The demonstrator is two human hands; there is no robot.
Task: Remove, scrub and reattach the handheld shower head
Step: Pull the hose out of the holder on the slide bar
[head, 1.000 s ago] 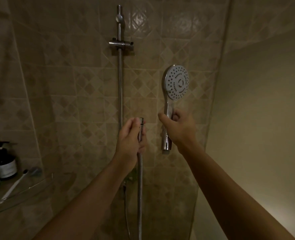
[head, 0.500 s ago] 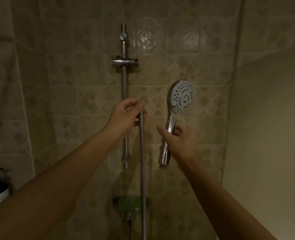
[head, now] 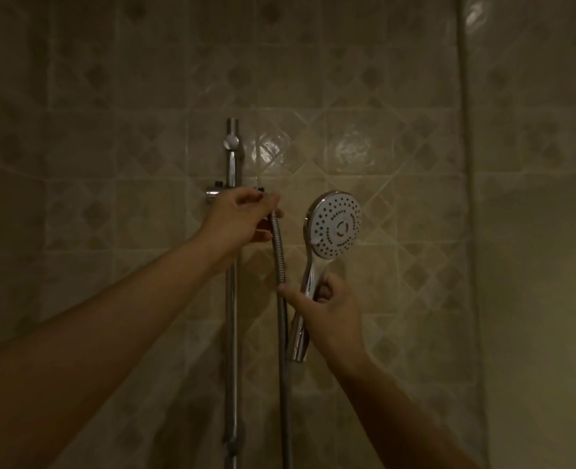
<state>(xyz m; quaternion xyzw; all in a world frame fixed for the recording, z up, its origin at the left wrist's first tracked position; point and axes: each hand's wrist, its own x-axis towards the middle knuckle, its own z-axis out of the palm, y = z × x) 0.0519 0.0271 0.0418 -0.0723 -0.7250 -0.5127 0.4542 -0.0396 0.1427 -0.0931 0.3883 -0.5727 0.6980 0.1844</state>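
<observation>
- Two hands are raised in front of the tiled wall (head: 381,130), both busy.
- Left hand (head: 239,218): fingers and thumb curl round the top end of the hose (head: 281,299), pinching it at the height of the holder (head: 213,193) on the slide rail (head: 231,316). The hand covers most of the holder, so can't tell whether the hose end touches it.
- Right hand (head: 329,311): wrapped round the chrome handle of the shower head (head: 335,225), gripping about mid-handle. Forefinger sticks out straight to the left with its tip at the hose. Touching or just short, can't tell.
- Shower head: off the hose, held upright in the air just right of it. Round white spray face points at the camera, nozzle holes visible. The bottom end of the handle pokes out bare below the palm.
- Hose: ribbed metal, hangs straight down from the left hand, runs between the rail and the shower head handle, leaves the frame at the bottom edge.
- Slide rail: chrome, vertical, on the tiled wall. The left forearm crosses in front of it.
- Light is dim. A plain side wall (head: 533,265) on the right meets the tiled one at a vertical corner.
</observation>
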